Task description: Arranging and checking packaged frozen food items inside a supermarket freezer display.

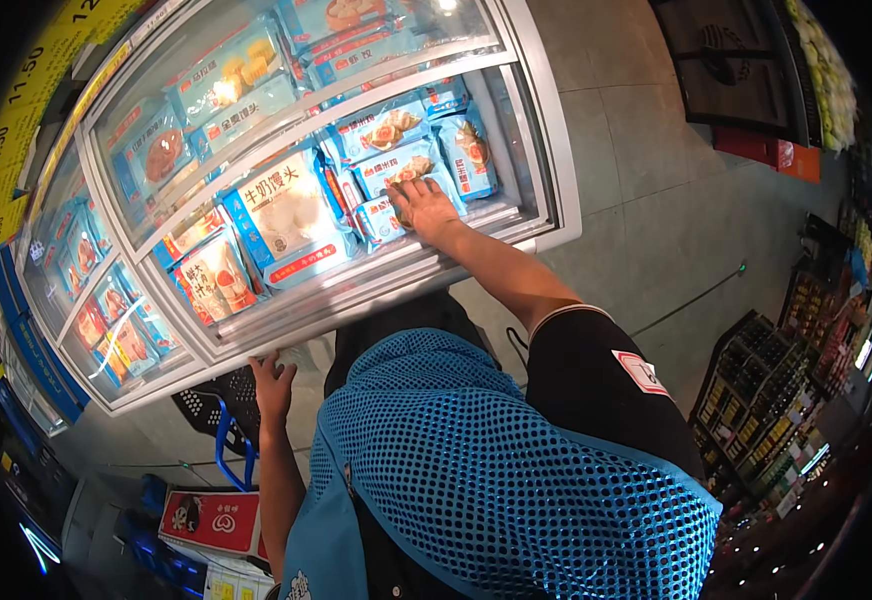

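My right hand (426, 210) reaches into a glass-topped chest freezer (567, 187). It lies palm down, fingers spread, over a small blue food bag (382, 223) and the lower edge of another blue food bag (394, 169) behind it. Whether the fingertips grip either one is hidden. To its right a similar bag (468, 154) stands near the end wall. A larger bag picturing white steamed buns (280, 202) leans to the left, beside a bag picturing filled buns (218, 276). My left hand (274, 379) is at the freezer's front edge, fingers apart and slightly bent, holding nothing.
A framed glass lid (203, 112) covers the rear half, with more bags beneath. Yellow price tags (12, 135) line the far left. A black basket with a blue handle (222, 427) is on the floor below my left hand. Stocked shelves (755, 405) stand at right.
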Tool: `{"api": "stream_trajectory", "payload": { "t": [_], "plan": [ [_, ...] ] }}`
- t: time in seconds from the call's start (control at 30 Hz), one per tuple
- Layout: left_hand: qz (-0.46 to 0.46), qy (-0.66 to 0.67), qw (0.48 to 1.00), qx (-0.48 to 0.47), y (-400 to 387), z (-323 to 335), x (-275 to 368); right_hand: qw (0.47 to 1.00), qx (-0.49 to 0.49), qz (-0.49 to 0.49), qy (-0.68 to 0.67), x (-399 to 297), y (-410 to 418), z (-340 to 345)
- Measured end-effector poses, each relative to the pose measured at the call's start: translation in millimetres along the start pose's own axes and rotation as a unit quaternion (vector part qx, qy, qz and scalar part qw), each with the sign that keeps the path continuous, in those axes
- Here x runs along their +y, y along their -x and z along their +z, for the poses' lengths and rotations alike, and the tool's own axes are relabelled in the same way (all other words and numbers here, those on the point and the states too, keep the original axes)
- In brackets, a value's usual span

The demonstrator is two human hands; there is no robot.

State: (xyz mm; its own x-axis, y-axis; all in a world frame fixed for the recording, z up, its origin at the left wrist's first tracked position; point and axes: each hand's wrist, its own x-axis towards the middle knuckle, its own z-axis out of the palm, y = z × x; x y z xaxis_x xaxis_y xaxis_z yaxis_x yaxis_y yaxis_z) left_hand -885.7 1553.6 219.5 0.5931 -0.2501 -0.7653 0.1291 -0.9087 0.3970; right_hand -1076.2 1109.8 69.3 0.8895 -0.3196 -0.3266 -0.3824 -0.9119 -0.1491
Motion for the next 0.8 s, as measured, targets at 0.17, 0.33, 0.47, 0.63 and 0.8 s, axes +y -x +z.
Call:
{"api": "stream_trajectory", "payload": {
  "t": [0.17, 0.33, 0.47, 0.63, 0.8],
  "plan": [
    [-0.017, -0.023, 1.0, 0.01, 0, -5, -10, 0.992, -0.096, 0.031, -0.08, 2, -15, -18],
    [-0.012, -0.064, 0.998, 0.011, 6, -4, 14, 0.988, -0.129, 0.033, -0.085, 8, -23, -19],
    [-0.011, -0.062, 0.998, 0.011, 8, -3, 20, 0.988, -0.137, 0.024, -0.071, 5, -20, -22],
    [0.001, -0.03, 0.999, 0.01, 4, -6, 7, 0.988, -0.138, 0.035, -0.056, -1, -19, -24],
    [0.003, -0.022, 1.0, 0.021, 5, -3, 11, 0.987, -0.149, 0.023, -0.06, 4, -21, -22]
  ]
}}
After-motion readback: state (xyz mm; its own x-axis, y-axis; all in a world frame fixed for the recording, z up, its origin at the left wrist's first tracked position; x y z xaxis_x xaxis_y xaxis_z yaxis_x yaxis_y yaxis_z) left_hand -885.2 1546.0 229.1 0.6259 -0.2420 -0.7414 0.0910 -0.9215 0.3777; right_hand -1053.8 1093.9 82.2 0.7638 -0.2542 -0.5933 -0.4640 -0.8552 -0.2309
